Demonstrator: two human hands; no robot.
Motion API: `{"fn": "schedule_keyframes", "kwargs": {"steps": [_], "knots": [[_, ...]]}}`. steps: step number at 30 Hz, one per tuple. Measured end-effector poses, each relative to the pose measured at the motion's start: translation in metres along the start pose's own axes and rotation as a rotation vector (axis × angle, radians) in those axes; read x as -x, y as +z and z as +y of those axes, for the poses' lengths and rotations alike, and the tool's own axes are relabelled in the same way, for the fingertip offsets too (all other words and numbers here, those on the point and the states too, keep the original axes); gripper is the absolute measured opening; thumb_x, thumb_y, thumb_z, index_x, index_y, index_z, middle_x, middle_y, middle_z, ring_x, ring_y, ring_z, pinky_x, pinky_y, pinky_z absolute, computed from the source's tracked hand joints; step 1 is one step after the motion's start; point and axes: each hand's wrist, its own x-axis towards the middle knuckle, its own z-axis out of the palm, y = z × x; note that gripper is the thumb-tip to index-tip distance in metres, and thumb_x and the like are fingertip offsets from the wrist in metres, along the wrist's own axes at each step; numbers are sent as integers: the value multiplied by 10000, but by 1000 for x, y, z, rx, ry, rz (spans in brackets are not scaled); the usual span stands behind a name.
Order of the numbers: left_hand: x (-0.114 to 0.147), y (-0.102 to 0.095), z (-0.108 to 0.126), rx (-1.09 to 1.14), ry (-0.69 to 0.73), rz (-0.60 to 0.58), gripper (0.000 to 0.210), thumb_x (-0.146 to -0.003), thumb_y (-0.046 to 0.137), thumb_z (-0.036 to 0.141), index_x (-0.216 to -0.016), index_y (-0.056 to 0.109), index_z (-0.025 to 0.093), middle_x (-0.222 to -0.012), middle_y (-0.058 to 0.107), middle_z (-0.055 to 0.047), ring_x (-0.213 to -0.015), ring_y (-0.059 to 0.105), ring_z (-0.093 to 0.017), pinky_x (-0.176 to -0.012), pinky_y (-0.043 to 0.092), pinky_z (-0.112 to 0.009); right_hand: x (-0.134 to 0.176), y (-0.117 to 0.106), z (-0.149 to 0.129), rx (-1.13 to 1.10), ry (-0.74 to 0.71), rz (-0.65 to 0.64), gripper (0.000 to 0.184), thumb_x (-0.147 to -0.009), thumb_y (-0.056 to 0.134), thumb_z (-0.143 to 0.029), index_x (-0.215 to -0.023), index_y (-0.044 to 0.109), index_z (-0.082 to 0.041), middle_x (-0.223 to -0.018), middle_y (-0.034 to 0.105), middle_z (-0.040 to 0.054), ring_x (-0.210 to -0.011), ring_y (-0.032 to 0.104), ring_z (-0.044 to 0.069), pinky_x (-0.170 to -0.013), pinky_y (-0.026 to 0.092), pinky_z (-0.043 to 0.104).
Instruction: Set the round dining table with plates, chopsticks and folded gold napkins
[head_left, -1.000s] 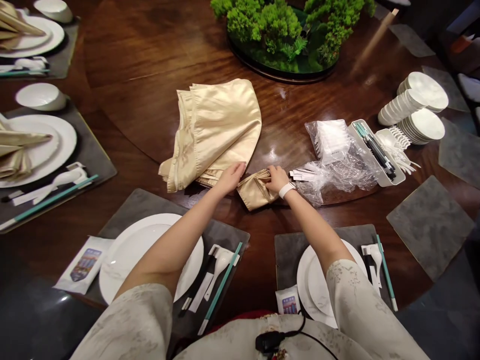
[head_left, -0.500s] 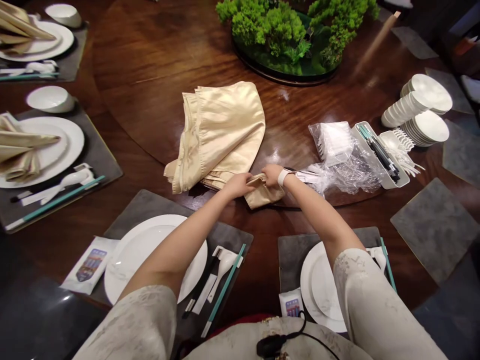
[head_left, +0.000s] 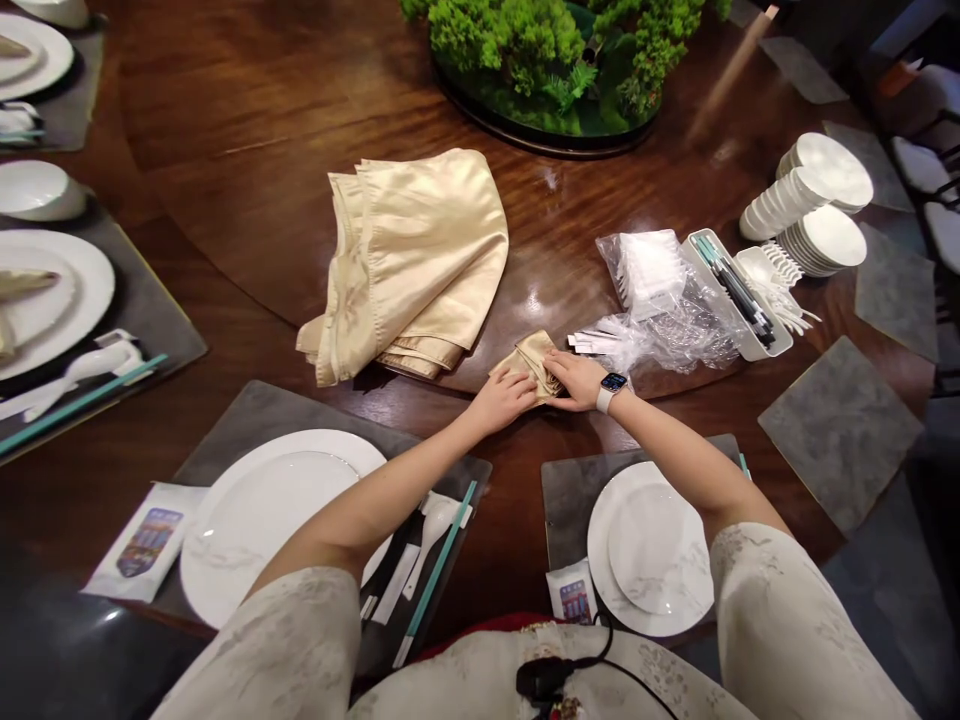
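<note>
A small folded gold cloth napkin (head_left: 534, 348) lies near the front edge of the round wooden turntable, between my two hands. My left hand (head_left: 507, 398) holds its left side, the fingers bent over the cloth. My right hand (head_left: 577, 382), with a watch (head_left: 613, 382) on the wrist, grips the right side, fingertips pressed into the folds. Part of the napkin is covered by my fingers. To the left of it rests a larger pile of gold napkins (head_left: 427, 260), draped in loose layers.
Place settings with a large plate (head_left: 225, 540) and stacked plates (head_left: 652, 550) stand close to me. On the right are plastic-wrapped white items (head_left: 652, 275), a chopstick tray (head_left: 780, 345) and stacked bowls (head_left: 821, 240). A green plant centrepiece (head_left: 540, 50) sits behind.
Both hands have gone from pinching the napkin above the table to pressing it, folded more compactly, on the surface. My right wrist has turned, showing the watch face. The view has shifted right.
</note>
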Motion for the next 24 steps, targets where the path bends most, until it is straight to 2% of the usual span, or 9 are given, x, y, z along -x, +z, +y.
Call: {"fn": "schedule_keyframes", "kwargs": {"steps": [3, 5, 7, 10, 12, 15, 18, 21, 24], "knots": [[2, 0, -11, -5, 32, -36, 199, -800, 583, 153, -929, 691, 259, -1229, 679, -81, -1270, 520, -262, -1153, 226, -506, -2, 3, -5, -2, 66, 7, 472, -880, 582, -351, -1241, 528, -51, -1345, 534, 250, -1357, 441, 311, -1104, 371, 449], [2, -8, -17, -30, 61, -58, 270, -774, 570, 130, -985, 691, 247, -1237, 669, -87, -1242, 537, -257, -1114, 296, -467, -5, 2, -6, 0, 55, -6, 419, -869, 589, -302, -1202, 547, -50, -1326, 541, 250, -1362, 437, 308, -1111, 367, 443], [-1, -17, -23, -30, 42, -46, 277, -787, 545, 148, -1008, 691, 229, -1150, 690, -90, -1136, 586, -245, -1027, 386, -411, -6, 1, -4, -7, 11, -21, 405, -842, 613, -275, -1183, 558, -64, -1326, 538, 240, -1364, 432, 306, -1108, 369, 445], [-8, -21, -27, -35, -72, 28, 211, -865, 502, 234, -960, 687, 201, -978, 708, -85, -959, 612, -231, -907, 437, -361, -5, 0, 1, -40, -21, -42, 421, -796, 632, -216, -1186, 563, -73, -1353, 524, 233, -1350, 443, 296, -1087, 381, 428], [-14, -20, -27, -83, -167, 79, 262, -931, 447, 316, -910, 674, 187, -921, 702, -90, -902, 604, -229, -865, 434, -350, -6, -2, 5, -99, 36, -34, 406, -792, 610, -188, -1182, 574, -82, -1315, 562, 212, -1272, 511, 275, -1037, 411, 392], [-24, -16, -21, -190, -246, 96, 374, -981, 375, 412, -899, 661, 186, -914, 697, -98, -895, 598, -233, -846, 418, -346, -11, -9, 9, -245, 270, 43, 266, -859, 500, -210, -1074, 619, -106, -1066, 676, 131, -977, 621, 221, -870, 454, 321], [-34, -17, -14, -260, -278, 53, 400, -969, 399, 469, -894, 676, 190, -938, 706, -118, -944, 613, -256, -870, 411, -359, -19, -21, 9, -375, 459, 159, 256, -901, 414, -251, -945, 628, -118, -892, 679, 77, -787, 586, 180, -736, 427, 272], [-48, -22, -10, -273, -427, 21, 477, -948, 400, 531, -892, 720, 182, -917, 715, -151, -941, 649, -298, -838, 441, -376, -23, -33, 1, -391, 445, 182, 239, -892, 427, -258, -931, 620, -122, -879, 670, 71, -775, 564, 175, -721, 406, 264], [-62, -27, -15, -243, -636, 48, 414, -906, 474, 480, -915, 763, 185, -913, 725, -167, -944, 671, -333, -801, 477, -392, -18, -36, -12, -293, 365, 105, 241, -892, 435, -237, -988, 619, -114, -927, 670, 100, -832, 580, 195, -778, 417, 287]]}}
